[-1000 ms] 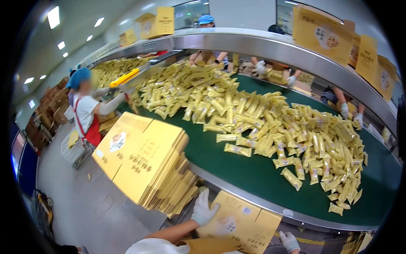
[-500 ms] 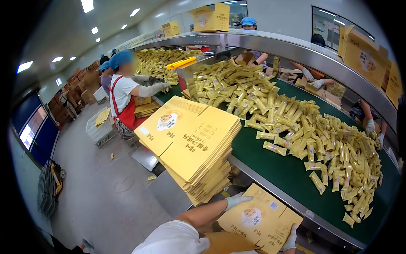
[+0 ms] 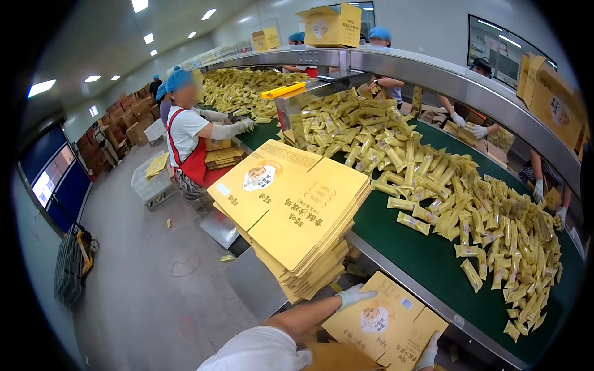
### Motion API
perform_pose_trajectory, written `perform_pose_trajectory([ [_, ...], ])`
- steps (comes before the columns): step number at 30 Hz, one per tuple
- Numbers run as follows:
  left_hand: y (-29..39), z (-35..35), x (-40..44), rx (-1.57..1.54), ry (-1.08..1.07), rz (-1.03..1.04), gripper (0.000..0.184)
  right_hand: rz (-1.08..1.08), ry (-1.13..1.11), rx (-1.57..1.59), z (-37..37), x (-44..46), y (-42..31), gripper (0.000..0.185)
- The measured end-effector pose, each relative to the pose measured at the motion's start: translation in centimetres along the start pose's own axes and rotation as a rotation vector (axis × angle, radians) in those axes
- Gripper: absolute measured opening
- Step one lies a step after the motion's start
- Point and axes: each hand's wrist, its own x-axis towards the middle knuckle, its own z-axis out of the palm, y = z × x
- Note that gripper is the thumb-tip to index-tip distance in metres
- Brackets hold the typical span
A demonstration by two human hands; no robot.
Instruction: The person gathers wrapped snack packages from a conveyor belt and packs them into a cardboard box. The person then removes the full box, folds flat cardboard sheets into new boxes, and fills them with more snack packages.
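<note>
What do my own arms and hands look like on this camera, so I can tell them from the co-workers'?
Your left hand and right hand are both gloved in plain, pale white, fingers covered. On the left arm, a loose white short sleeve leaves the forearm uncovered. The right sleeve is out of view.

The right hand [image 3: 429,353], earlier just beside the flattened carton [image 3: 396,324], now holds its edge.
</note>
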Motion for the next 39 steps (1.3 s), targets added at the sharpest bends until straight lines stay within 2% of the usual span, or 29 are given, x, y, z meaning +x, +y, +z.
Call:
perform_pose_trajectory([
  [2, -1.2, -0.1, 0.6, -0.038, 0.007, 0.031, 0.091, 0.000, 0.009, -0.017, -0.2, -0.4, 0.2, 0.064],
  [5, -1.5, -0.4, 0.0, -0.147, -0.058, 0.118, 0.080, -0.007, 0.024, -0.041, -0.6, -0.9, 0.1, 0.063],
  [9, -0.6, -0.6, -1.7, -0.144, -0.096, 0.260, 0.075, -0.025, 0.036, -0.059, -1.3, -1.8, -0.3, 0.062],
  [12, 0.0, -0.3, -3.1, -0.318, -0.094, 0.214, 0.075, -0.051, 0.048, -0.064, -1.9, -2.8, -0.3, 0.061],
  [13, 4.1, -0.8, -5.9, -0.419, -0.372, 0.219, 0.078, -0.063, 0.056, -0.068, -2.2, -3.2, -0.1, 0.061],
  [16, -3.6, -3.1, -3.3, -0.771, -0.283, 0.057, 0.088, -0.099, 0.074, -0.076, -2.9, -4.6, 0.5, 0.061],
  [18, -12.0, -5.9, -1.7, -0.242, -0.007, -0.139, 0.085, -0.122, 0.084, -0.097, -3.5, -5.6, 1.0, 0.061],
  [19, -9.4, -5.4, -5.8, 0.211, 0.199, -0.304, 0.088, -0.135, 0.093, -0.107, -3.8, -6.2, 1.1, 0.061],
  [20, -15.5, -5.8, -5.5, 0.403, 0.281, -0.452, 0.087, -0.148, 0.095, -0.121, -4.1, -6.6, 1.1, 0.061],
  [21, -28.1, -8.6, -3.5, 0.489, 0.143, -0.461, 0.073, -0.159, 0.094, -0.143, -4.3, -6.9, 0.9, 0.061],
  [22, -30.2, -7.5, -6.3, 0.551, 0.140, -0.579, 0.073, -0.167, 0.095, -0.171, -4.3, -7.2, 0.7, 0.061],
  [24, -29.6, -5.4, -9.2, 0.512, 0.166, -0.686, 0.073, -0.153, 0.067, -0.231, -4.5, -6.3, -0.2, 0.067],
  [26, -28.2, -4.1, -9.1, 0.471, 0.208, -0.707, 0.073, -0.104, 0.036, -0.286, -4.4, -4.9, -1.2, 0.072],
  [32, -21.3, -1.2, -2.8, 0.373, 0.314, -0.655, 0.073, 0.067, 0.026, -0.283, -3.3, 4.0, -5.6, 0.068],
  [39, -14.5, 0.0, 1.6, 0.356, 0.309, -0.570, 0.073, 0.171, 0.040, -0.267, -2.2, 7.4, -8.6, 0.065],
])
